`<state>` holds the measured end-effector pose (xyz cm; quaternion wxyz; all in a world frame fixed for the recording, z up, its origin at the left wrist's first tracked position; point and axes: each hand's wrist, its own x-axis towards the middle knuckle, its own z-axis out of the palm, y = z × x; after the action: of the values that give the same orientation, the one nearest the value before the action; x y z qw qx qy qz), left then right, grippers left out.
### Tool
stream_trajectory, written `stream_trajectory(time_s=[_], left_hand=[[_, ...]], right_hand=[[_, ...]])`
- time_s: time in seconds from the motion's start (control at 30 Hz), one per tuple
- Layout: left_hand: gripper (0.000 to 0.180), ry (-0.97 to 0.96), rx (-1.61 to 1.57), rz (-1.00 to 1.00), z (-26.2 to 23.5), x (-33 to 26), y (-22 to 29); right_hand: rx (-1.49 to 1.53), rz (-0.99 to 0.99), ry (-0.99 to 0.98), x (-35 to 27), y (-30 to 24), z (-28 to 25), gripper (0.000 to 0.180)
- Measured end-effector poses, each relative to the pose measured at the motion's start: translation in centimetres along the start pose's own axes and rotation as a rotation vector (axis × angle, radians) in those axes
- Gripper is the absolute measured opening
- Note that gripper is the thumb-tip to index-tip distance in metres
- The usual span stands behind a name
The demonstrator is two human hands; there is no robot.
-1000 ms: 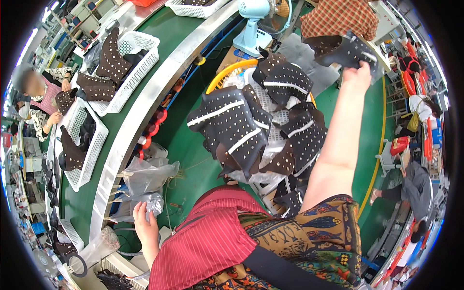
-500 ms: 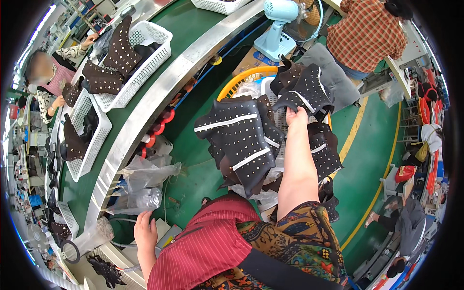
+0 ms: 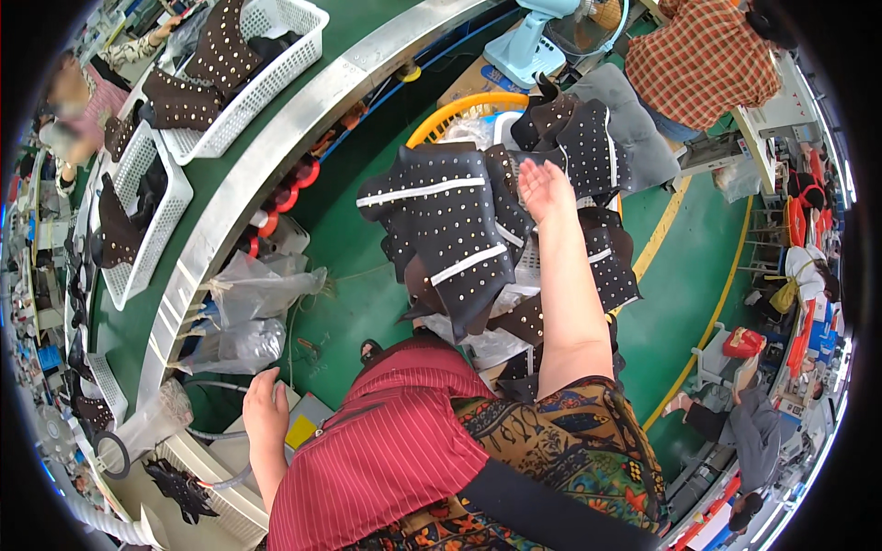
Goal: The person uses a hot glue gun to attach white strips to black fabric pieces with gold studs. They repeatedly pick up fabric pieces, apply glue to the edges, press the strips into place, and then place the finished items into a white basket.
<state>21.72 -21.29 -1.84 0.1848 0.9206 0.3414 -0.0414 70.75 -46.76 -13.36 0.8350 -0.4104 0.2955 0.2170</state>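
My right hand [image 3: 548,192] is palm up above a pile of cut pieces, its fingers loosely bent and nothing in them. Just beyond it lies a dark studded piece with a white strip [image 3: 588,147], apparently boot-upper material. To its left is a stack of black studded pieces [image 3: 446,220] with white strips across them. More studded pieces [image 3: 606,266] hang at the right of my forearm. The pile rests over an orange basket [image 3: 443,117]. My left hand [image 3: 266,410] is low at the left, fingers stretched, holding nothing, near clear plastic bags [image 3: 248,344].
A curved green conveyor with a metal edge [image 3: 248,174] runs along the left, carrying white crates [image 3: 266,92] of studded pieces. Beyond the basket stands a light-blue fan [image 3: 528,50]. A person in a checked shirt [image 3: 703,64] sits at the upper right. A cream tray [image 3: 207,487] is at lower left.
My right hand has let go of the studded piece with the white strip and drawn back slightly toward me, turning palm up. My left hand stays low at the left; the view has shifted a little.
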Motion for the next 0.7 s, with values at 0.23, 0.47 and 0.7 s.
stream_trajectory(time_s=[0.23, 0.47, 0.7], left_hand=[[0.029, 0.088, -0.021, -0.132, 0.2, -5.0, -1.6], [0.027, 0.278, -0.080, -0.225, 0.9, -11.5, -8.0], [0.027, 0.841, 0.024, -0.664, 1.2, -25.7, -15.8]], right_hand=[[-0.179, -0.032, -0.553, -6.4, 1.1, 5.5, 0.019], [-0.461, -0.149, -0.763, -14.7, 3.0, 8.4, 0.018], [-0.709, -0.128, -1.004, -25.7, 14.2, 13.5, 0.018]])
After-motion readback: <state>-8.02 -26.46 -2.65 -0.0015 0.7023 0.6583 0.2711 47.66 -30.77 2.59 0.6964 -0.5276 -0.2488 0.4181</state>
